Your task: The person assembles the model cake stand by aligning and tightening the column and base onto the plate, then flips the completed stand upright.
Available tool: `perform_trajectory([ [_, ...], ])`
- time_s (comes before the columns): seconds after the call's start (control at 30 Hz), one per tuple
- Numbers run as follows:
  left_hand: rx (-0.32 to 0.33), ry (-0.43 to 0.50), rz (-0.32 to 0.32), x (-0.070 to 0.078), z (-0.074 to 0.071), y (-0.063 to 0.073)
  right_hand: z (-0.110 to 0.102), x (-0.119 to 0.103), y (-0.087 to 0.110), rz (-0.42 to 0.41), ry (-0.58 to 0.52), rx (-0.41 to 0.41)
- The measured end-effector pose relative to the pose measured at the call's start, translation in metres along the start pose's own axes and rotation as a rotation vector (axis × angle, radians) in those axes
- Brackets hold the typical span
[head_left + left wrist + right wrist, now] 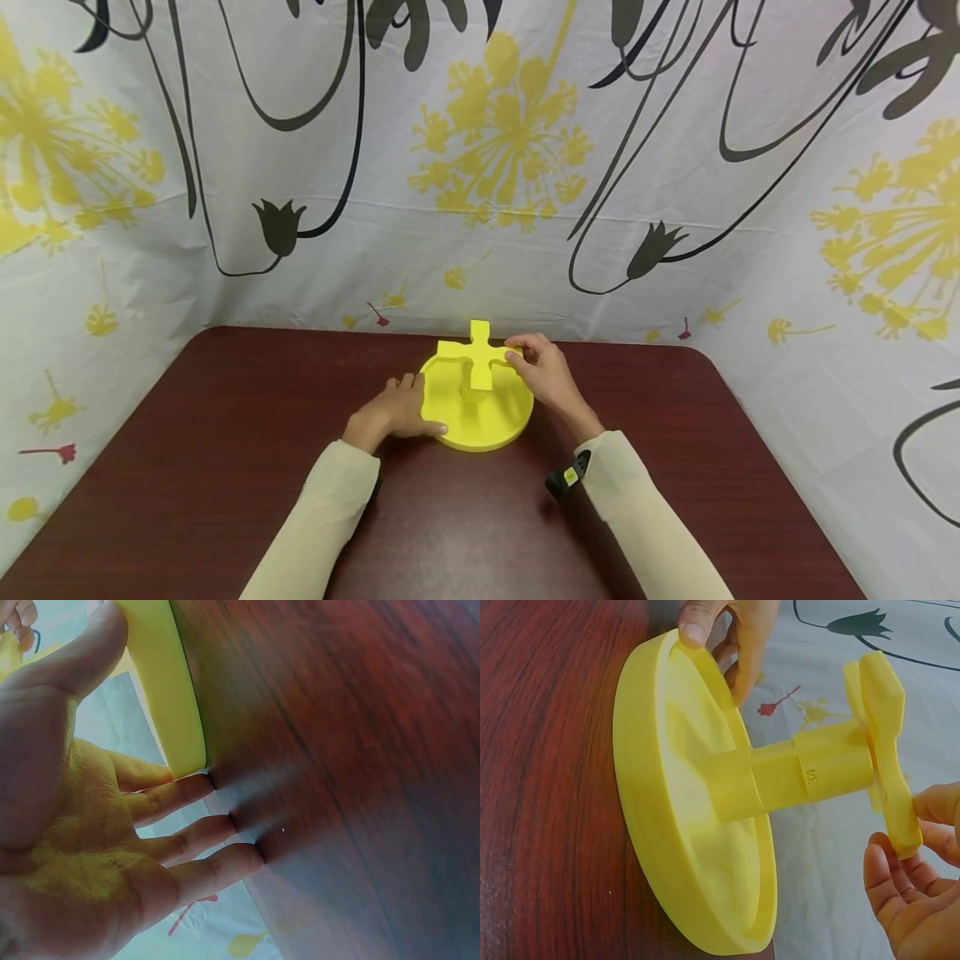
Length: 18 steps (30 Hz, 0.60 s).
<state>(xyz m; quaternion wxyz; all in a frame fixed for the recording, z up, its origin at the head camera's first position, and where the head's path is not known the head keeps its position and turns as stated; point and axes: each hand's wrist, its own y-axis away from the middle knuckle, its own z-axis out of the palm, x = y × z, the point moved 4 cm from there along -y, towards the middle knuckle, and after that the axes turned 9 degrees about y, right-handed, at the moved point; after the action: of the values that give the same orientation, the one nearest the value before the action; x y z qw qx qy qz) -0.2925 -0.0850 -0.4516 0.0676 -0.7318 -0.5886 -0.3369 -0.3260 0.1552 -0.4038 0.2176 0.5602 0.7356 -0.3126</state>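
Note:
A round yellow base (501, 421) with a raised rim lies flat near the table's far edge. From its middle rises a thick stepped shaft (817, 771) marked "34", topped by a cross-shaped knob (480, 354). My left hand (393, 408) holds the base's left side, thumb (696, 630) on the rim and the fingers outside it. In the left wrist view several fingertips (244, 859) touch the tabletop. With thumb and fingers, my right hand (551, 375) pinches the knob's right arm; the right wrist view shows this grip too (922, 877).
The dark red-brown wooden table (225, 467) spreads to both sides and in front. Behind it hangs a white cloth (480, 275) printed with yellow and dark flowers, which also runs along the left and right sides. A dark wrist device (566, 477) sits under the right sleeve.

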Motion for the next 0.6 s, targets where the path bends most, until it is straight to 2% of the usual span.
perform_trajectory([
  [0.6,0.004,0.001,-0.003,0.0002,0.0001,0.0001,0.0017,-0.0075,0.0021,-0.023,-0.042,-0.04],
])
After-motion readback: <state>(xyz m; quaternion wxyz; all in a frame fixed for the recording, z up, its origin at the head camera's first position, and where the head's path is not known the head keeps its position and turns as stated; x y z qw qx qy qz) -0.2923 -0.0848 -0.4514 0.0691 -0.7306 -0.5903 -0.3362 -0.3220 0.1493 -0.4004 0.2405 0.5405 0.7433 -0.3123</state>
